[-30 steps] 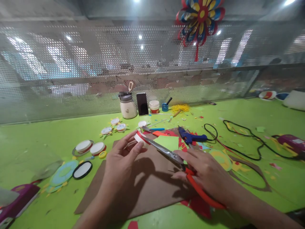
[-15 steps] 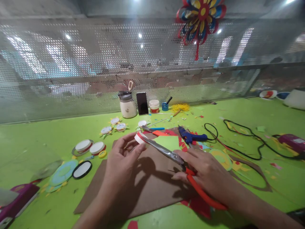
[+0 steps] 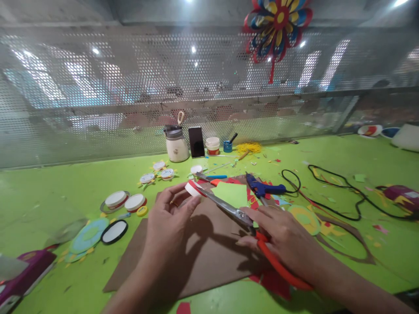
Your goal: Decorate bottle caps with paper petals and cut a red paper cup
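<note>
Head view: beyond the scissors (image 3: 241, 216), a blue pot (image 3: 228, 147) holds something black (image 3: 233, 138).

Perf. grey panel (image 3: 131, 78) bhd lt-grn tabletop (image 3: 65, 183), w/ bright light (image 3: 400, 2) high at R

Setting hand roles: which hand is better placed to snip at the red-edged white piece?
Likely the right hand: it grips the orange-handled scissors, their tips at the red-edged white piece. The left hand holds that piece.
</note>
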`<action>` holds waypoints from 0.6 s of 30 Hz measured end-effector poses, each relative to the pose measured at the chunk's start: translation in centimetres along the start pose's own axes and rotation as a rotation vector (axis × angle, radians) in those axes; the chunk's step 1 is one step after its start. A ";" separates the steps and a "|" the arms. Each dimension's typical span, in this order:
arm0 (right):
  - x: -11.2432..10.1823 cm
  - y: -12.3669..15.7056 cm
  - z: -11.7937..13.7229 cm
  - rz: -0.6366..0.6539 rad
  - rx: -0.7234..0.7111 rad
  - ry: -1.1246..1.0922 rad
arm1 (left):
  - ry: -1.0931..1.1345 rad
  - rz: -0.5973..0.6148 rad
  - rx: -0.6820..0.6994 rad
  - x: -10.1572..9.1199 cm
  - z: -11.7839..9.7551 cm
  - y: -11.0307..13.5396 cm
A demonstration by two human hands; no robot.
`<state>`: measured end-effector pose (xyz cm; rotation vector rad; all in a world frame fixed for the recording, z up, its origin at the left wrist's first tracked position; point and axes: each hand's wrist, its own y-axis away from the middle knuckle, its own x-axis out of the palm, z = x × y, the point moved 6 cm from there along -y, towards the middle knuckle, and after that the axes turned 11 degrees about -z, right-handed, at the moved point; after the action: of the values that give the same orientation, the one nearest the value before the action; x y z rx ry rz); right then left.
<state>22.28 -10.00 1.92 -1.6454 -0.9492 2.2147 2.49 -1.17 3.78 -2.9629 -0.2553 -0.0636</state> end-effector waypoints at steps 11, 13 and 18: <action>-0.4 -0.3 0.0 -0.037 0.007 -0.018 | 0.054 -0.012 -0.012 0.4 0.1 0.4; -0.4 -0.2 0.1 -0.038 0.000 -0.016 | 0.048 -0.023 -0.004 0.3 0.1 0.4; 0.1 0.1 -0.1 0.008 0.026 -0.051 | 0.043 -0.017 0.004 0.4 0.0 0.3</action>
<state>22.38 -10.01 1.76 -1.5913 -0.9234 2.2750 2.93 -1.37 3.76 -2.9518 -0.2747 -0.1291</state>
